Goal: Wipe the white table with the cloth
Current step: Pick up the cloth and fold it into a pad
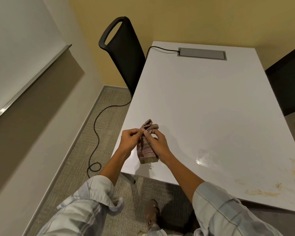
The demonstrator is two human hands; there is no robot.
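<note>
Pinching striped cloth [147,147] above white surface [203,103]: both hands' fingers [136,132] closed on it; lower folds apparently hidden.

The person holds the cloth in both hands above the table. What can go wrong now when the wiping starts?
1. The brown smears lie at the near right corner, away from the cloth; they could be missed.
2. The cloth is bunched between the left hand and right hand, so it may smear the white table.
</note>
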